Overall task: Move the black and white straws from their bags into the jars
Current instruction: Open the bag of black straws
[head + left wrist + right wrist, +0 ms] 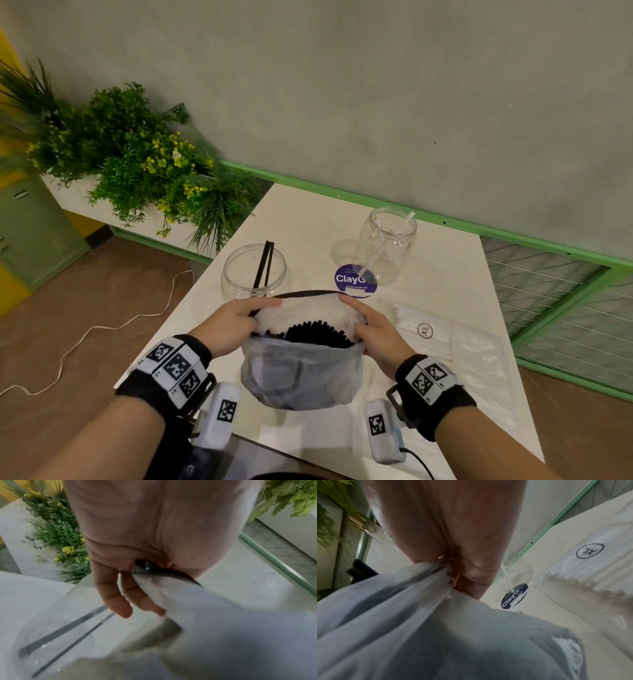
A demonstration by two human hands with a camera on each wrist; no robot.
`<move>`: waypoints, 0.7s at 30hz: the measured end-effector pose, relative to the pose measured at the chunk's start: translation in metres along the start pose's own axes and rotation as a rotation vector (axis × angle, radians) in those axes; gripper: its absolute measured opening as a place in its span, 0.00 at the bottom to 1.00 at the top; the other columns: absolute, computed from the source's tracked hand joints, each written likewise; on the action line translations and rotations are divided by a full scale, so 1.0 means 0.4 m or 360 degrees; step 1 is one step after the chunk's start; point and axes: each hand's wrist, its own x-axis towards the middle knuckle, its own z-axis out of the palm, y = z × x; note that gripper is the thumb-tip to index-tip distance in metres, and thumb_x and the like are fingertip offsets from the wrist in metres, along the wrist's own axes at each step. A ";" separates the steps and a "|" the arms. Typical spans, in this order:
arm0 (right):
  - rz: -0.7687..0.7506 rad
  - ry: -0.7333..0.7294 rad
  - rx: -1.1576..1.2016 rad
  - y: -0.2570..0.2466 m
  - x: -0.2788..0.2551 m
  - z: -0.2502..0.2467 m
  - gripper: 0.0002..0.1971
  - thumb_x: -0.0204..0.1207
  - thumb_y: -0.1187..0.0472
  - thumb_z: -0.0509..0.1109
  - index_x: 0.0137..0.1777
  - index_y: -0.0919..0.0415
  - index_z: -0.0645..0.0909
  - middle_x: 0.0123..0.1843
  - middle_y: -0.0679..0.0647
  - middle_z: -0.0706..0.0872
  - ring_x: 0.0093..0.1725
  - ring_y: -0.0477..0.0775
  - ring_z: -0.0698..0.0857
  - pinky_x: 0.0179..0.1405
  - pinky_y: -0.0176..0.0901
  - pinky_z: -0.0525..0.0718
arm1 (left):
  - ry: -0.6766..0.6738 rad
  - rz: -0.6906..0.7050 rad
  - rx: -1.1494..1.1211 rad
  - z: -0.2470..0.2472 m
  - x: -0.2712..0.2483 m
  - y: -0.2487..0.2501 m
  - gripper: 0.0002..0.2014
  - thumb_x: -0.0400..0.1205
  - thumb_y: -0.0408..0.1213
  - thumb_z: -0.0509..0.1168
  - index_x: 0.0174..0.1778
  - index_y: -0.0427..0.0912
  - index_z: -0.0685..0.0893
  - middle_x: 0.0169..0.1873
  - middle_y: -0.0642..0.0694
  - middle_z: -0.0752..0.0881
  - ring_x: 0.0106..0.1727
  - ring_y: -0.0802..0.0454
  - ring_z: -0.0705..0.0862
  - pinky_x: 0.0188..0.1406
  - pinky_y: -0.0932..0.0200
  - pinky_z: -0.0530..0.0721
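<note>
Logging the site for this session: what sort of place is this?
Probably a cafe or pantry corner: a white table with a "Clean as you go" sticker, bulk straw bags and jars, a planter.

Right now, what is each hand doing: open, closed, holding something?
Left hand: pinches the left rim of the translucent plastic bag of black straws.
Right hand: pinches the same bag's right rim.
</note>
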 end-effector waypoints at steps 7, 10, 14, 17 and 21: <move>-0.0018 0.0000 -0.0048 0.028 0.006 0.016 0.28 0.78 0.75 0.56 0.62 0.41 0.83 0.61 0.42 0.87 0.63 0.44 0.84 0.60 0.43 0.84 | 0.0333 0.0117 0.0813 -0.025 -0.044 0.061 0.17 0.81 0.38 0.57 0.60 0.57 0.86 0.68 0.53 0.81 0.54 0.55 0.80 0.45 0.67 0.75; 0.0000 0.0029 -0.0032 0.045 0.016 0.030 0.31 0.73 0.77 0.55 0.65 0.46 0.82 0.63 0.47 0.87 0.65 0.48 0.83 0.68 0.51 0.81 | 0.0500 0.0536 0.1019 0.019 -0.098 0.124 0.28 0.75 0.61 0.52 0.70 0.58 0.76 0.70 0.57 0.77 0.68 0.52 0.75 0.66 0.58 0.72; -0.0046 0.0069 0.0042 0.060 0.031 0.054 0.28 0.73 0.73 0.59 0.66 0.45 0.82 0.65 0.47 0.86 0.67 0.48 0.82 0.70 0.53 0.79 | 0.0109 0.0495 0.1535 0.109 -0.139 0.125 0.51 0.65 0.75 0.59 0.82 0.62 0.45 0.77 0.56 0.68 0.74 0.50 0.69 0.72 0.50 0.71; -0.0015 0.0121 0.0104 0.065 0.031 0.055 0.24 0.75 0.68 0.60 0.65 0.46 0.82 0.65 0.49 0.86 0.65 0.48 0.84 0.66 0.55 0.82 | 0.0056 0.0331 0.1530 0.113 -0.122 0.063 0.48 0.69 0.67 0.63 0.81 0.63 0.45 0.71 0.53 0.76 0.66 0.50 0.78 0.59 0.54 0.79; 0.0007 0.0064 0.0025 0.065 0.010 0.049 0.20 0.82 0.69 0.60 0.63 0.46 0.82 0.60 0.44 0.87 0.62 0.45 0.85 0.63 0.47 0.84 | 0.0206 0.0309 0.1432 0.090 -0.103 0.026 0.32 0.76 0.60 0.61 0.77 0.61 0.64 0.66 0.55 0.81 0.62 0.53 0.82 0.56 0.58 0.80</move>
